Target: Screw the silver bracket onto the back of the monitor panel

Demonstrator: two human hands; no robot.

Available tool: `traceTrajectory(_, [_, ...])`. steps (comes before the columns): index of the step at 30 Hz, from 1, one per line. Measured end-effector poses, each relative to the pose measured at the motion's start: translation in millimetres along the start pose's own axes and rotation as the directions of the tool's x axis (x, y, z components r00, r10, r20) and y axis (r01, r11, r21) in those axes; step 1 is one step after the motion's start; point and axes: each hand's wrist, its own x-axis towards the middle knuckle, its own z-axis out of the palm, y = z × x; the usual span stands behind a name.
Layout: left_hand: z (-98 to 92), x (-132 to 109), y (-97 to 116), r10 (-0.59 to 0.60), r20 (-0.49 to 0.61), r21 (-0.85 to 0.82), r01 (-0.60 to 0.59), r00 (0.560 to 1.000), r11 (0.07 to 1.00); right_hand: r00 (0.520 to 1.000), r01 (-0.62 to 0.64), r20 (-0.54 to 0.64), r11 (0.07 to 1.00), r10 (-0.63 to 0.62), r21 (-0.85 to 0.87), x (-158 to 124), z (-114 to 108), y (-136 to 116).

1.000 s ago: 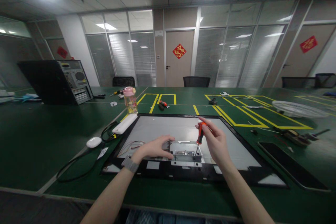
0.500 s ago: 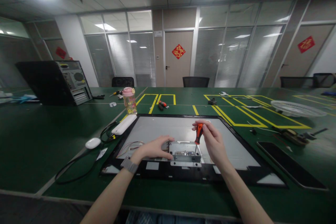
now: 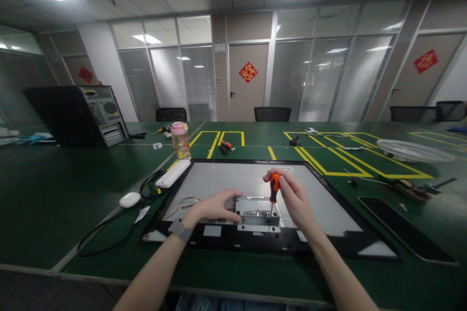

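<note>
A flat monitor panel [image 3: 321,204] lies back-up on the green table, black-framed with a grey metal back. Near its front edge sits a small metal cover box [image 3: 257,214]. My left hand [image 3: 213,206] rests on the box's left end, fingers curled over it, a watch on the wrist. My right hand [image 3: 292,197] is closed round an orange-handled screwdriver [image 3: 273,188]. The screwdriver stands almost upright with its tip down on the box's right side.
A pink-capped bottle [image 3: 180,140], a white power strip [image 3: 173,173], a white mouse [image 3: 129,199] and black cables [image 3: 109,233] lie left of the panel. A computer tower [image 3: 78,114] lies far left. A black slab [image 3: 404,233] and a fan grille [image 3: 414,150] are to the right.
My right hand has shifted slightly left and brought the screwdriver from a tilt to nearly upright. The left hand stayed on the box.
</note>
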Motion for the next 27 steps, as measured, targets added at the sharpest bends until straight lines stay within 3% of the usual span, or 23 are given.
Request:
traceTrajectory(5, [-0.6, -0.1, 0.3, -0.008, 0.006, -0.002, 0.008, 1.000, 1.000, 0.997, 0.040, -0.057, 0.993, -0.046, -0.107, 1.2, -3.7, -2.2])
traceTrajectory(10, [-1.5, -1.9, 2.1, -0.002, 0.003, -0.013, 0.002, 1.000, 1.000, 0.995, 0.014, -0.098, 0.999, -0.019, -0.052, 2.1, -3.3, -2.3])
traceTrajectory(13, [-1.9, -2.4, 3.5, -0.004, 0.000, -0.015, 0.004, 1.000, 1.000, 0.997, 0.025, -0.077, 1.000, -0.024, 0.016, 2.5, -3.0, -0.5])
traceTrajectory(17, [-2.2, -2.7, 4.9, -0.001, 0.000, -0.028, 0.001, 1.000, 1.000, 0.996, 0.052, -0.076, 0.998, -0.055, -0.038, 2.2, -5.5, 1.4])
traceTrajectory(23, [-2.5, -2.6, 5.3, -0.035, 0.006, -0.037, 0.035, 0.999, 0.999, 0.999, -0.045, -0.029, 0.998, 0.047, 0.046, 1.0, -4.5, 0.5])
traceTrajectory(27, [-1.9, -1.9, 5.0, -0.022, 0.004, -0.027, 0.022, 1.000, 0.999, 1.000, 0.014, -0.005, 0.997, -0.013, 0.071, 0.9, -3.2, 1.8])
